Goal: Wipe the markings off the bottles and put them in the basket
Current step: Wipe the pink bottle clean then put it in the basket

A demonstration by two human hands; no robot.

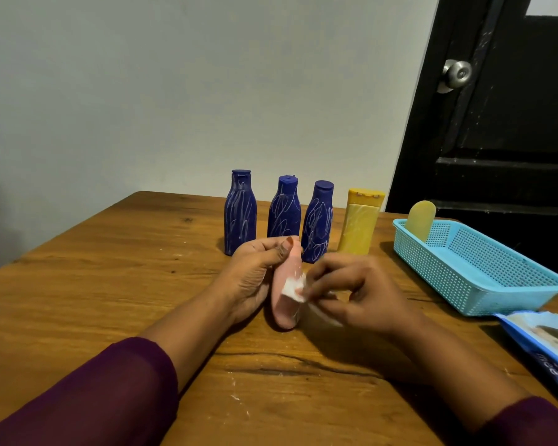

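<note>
**Pink bottle getting wiped, four more waiting**

Left hand (255, 278) is gripping the pink bottle (285, 294), fingers curled round it, likely tipping it toward the wearer so its face is exposed for wiping. Right hand (361, 294) is pinching a white wipe (293, 288) and pressing it on the bottle's side; this hand is blurring. The bottle is sitting mid-table (110, 268), base touching the wood.

Counting:
- Three blue bottles (240, 214) are standing at 12 o'clock, all scribbled, probably queued.
- One yellow bottle (360, 223) is standing at 1 o'clock; markings too faint to tell.
- One blue basket (448, 278) at 2 o'clock is holding one pale yellow bottle (421, 220).
- One wipes packet (541, 342) is lying at 4 o'clock.
</note>
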